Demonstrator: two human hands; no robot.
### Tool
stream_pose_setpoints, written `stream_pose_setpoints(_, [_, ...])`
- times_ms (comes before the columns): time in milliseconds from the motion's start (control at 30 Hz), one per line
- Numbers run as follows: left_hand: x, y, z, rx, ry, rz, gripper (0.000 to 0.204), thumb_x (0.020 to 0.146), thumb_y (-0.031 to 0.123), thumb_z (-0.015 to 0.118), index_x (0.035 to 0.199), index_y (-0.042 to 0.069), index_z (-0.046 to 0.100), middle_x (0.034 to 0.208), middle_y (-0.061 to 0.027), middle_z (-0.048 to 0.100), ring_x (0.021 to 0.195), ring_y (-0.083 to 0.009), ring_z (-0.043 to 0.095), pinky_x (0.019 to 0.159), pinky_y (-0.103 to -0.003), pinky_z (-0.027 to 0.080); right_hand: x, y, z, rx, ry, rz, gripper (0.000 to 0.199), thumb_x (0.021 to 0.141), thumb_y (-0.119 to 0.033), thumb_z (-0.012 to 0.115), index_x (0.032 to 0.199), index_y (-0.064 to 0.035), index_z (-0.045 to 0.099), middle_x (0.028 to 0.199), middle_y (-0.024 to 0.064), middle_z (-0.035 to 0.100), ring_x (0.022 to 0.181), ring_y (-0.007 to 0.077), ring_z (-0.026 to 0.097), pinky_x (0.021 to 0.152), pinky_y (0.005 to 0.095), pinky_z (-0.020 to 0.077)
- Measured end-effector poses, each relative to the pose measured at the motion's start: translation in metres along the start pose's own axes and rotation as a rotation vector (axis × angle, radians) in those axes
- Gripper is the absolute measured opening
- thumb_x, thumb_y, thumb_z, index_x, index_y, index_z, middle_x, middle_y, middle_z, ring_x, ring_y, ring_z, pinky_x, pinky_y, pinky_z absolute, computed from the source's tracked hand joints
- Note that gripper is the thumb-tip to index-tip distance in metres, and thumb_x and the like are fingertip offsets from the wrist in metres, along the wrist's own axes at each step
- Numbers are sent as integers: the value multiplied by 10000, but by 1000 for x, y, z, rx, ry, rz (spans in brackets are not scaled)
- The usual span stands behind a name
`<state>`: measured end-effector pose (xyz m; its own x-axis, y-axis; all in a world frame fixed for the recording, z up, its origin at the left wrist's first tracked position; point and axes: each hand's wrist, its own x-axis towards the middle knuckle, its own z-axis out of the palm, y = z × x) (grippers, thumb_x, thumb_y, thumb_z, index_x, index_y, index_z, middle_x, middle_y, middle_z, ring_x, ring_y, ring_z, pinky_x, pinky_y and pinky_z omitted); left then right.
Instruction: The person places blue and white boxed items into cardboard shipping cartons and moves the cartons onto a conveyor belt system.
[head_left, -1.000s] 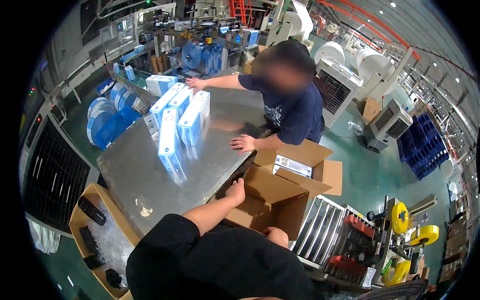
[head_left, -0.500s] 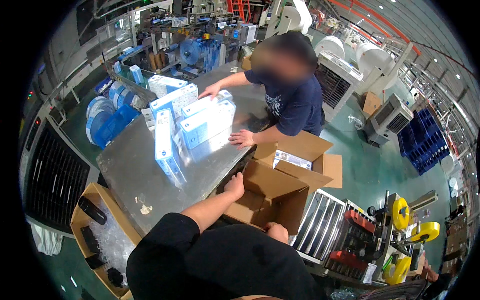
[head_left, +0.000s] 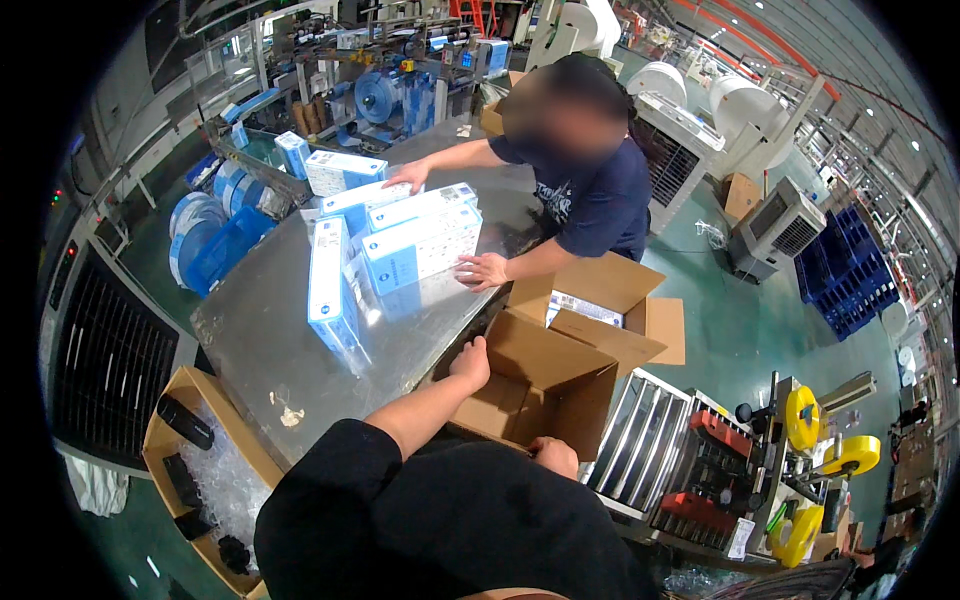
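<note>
An open cardboard box (head_left: 545,350) stands in front of me by the metal table's edge, and no goods show inside it. My left hand (head_left: 470,364) is closed on its left wall. At the near rim, my right hand (head_left: 555,457) is closed over the cardboard edge. Beyond, a second cardboard box (head_left: 655,335) has its flaps up and holds white-and-blue cartons (head_left: 585,310). On the table a co-worker's two hands touch a group of white-and-blue cartons (head_left: 422,245). Another carton (head_left: 330,280) stands apart, left of that group.
The metal table (head_left: 250,330) fills the middle left. A roller conveyor (head_left: 640,440) with a taping machine (head_left: 720,480) and yellow tape rolls runs at the right. A carton of clear plastic (head_left: 230,470) sits lower left. The co-worker (head_left: 590,190) stands across the table.
The co-worker's hands have pushed the cartons together, and one carton beside the group has tilted or shifted. My hands stay on the cardboard box.
</note>
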<state>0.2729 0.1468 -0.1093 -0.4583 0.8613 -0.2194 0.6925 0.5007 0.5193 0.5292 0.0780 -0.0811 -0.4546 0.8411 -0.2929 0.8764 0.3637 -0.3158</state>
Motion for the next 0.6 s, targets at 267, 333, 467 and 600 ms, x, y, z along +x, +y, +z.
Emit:
stream_pose_setpoints(267, [8, -22, -1, -24, -53, 68, 214, 931, 177, 453, 1095, 43, 430, 1162, -244, 542, 1050, -432, 581, 869, -516, 487, -3, -11, -10, 13, -20, 30, 252, 748, -217, 641, 983, -158, 712, 1022, 102, 683, 989, 294, 633, 838, 399, 506])
stream_pose_setpoints(333, [5, -31, -21, -113, -132, 128, 437, 887, 314, 585, 1192, 33, 451, 1266, -265, 494, 1093, -452, 541, 929, -528, 438, 1, -9, -12, 27, -60, 27, 270, 740, -214, 644, 996, -160, 712, 1041, 108, 681, 1003, 300, 629, 845, 402, 503])
stream_pose_setpoints(467, [7, -95, -82, 262, 363, 236, 734, 806, 412, 694, 1391, 78, 404, 1429, -300, 347, 1364, -433, 290, 1121, -539, 205, 19, 12, 5, 361, -356, 32, 458, 811, -308, 677, 1205, -83, 619, 1138, 143, 655, 1070, 289, 620, 906, 373, 482])
stream_pose_setpoints(600, [7, -166, -206, 428, 542, -387, 975, 712, 411, 767, 1486, 121, 249, 1442, -275, 320, 1382, -407, 267, 1138, -514, 203, 56, -7, 26, 736, -226, -173, 489, 860, -301, 690, 1233, -11, 563, 1104, 167, 652, 1039, 253, 627, 897, 350, 484])
